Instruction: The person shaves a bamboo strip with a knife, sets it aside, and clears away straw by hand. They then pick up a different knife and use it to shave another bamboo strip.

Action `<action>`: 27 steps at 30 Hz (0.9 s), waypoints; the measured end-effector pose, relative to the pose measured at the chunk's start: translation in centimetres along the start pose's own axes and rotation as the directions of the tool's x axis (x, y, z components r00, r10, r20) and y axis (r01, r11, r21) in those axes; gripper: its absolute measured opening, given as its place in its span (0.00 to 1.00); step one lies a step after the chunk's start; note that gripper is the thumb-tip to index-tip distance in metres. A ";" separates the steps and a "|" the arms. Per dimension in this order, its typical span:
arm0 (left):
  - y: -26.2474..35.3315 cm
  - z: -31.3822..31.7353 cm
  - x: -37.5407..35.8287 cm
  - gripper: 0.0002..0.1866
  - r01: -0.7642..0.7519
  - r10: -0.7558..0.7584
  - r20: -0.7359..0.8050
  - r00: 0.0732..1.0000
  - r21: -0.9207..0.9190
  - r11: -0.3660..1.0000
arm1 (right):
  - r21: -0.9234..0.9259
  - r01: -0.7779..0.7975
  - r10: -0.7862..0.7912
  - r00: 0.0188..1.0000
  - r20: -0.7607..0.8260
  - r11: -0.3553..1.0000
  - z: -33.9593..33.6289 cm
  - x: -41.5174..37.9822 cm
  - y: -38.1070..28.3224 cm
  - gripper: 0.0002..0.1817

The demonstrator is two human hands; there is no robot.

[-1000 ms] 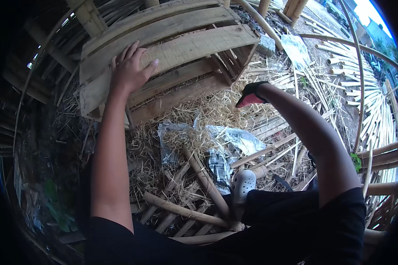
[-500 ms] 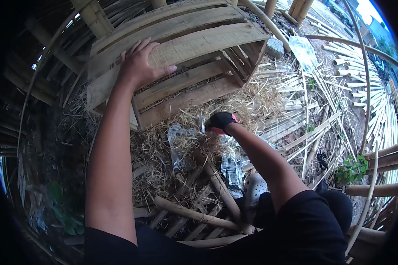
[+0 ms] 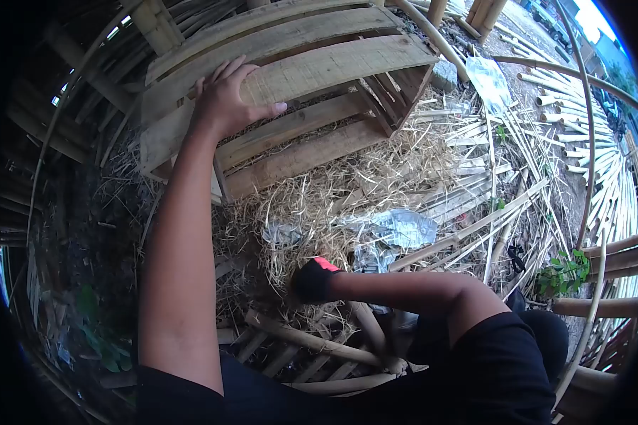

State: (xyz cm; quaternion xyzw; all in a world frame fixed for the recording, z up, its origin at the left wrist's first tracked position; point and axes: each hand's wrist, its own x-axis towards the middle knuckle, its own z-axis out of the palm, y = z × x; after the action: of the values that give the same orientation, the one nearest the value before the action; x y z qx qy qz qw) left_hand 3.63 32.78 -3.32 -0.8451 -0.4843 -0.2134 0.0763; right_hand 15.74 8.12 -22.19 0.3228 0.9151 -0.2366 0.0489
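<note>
A slatted wooden crate (image 3: 326, 69) lies at the upper middle, with its open side facing me. My bare left hand (image 3: 225, 100) grips its near upper slat, fingers over the top and thumb along the front edge. My right hand (image 3: 313, 280), in a black glove with a red patch, is low in the loose straw (image 3: 376, 173) in front of the crate. Its fingers point down and away from view, so what they hold, if anything, is hidden. Crumpled silvery plastic sheeting (image 3: 403, 228) lies on the straw, to the right beyond this hand.
Bamboo poles (image 3: 312, 343) cross just in front of my body. Split bamboo strips (image 3: 475, 212) cover the ground at right, with many cut poles (image 3: 602, 177) farther out. A stone block (image 3: 444, 74) sits by the crate's right end. Green leaves (image 3: 564, 273) grow at right.
My right hand has come toward me and left through the straw. More of the silvery sheeting shows where it was. My left hand stays on the crate, which has barely shifted.
</note>
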 end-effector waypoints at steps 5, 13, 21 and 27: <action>-0.1 0.3 -0.5 0.51 -0.023 0.023 -0.027 0.999 0.005 1.000 | 0.202 -0.297 0.346 0.893 -0.288 0.933 -8.9 -0.7 4.8 0.25; 0.3 0.2 -0.3 0.52 0.008 -0.008 -0.025 1.000 -0.003 1.000 | 0.466 -0.676 0.813 0.388 -0.433 0.571 -8.3 -3.3 22.9 0.20; 0.2 0.2 -0.4 0.48 -0.034 0.031 -0.060 0.998 -0.040 0.999 | 0.168 -0.627 0.639 0.769 -0.022 0.760 0.9 0.6 17.9 0.24; 1.0 -0.1 -1.3 0.48 -0.006 0.007 -0.038 0.999 0.012 1.000 | -0.073 -0.525 0.529 0.829 0.182 0.848 -5.8 -2.8 15.9 0.31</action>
State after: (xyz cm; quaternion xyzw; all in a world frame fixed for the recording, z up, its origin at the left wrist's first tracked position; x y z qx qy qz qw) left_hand 3.85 31.19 -3.74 -0.8420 -0.4812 -0.2262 0.0913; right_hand 28.07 20.05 -22.81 0.5371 0.7837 -0.2353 0.2049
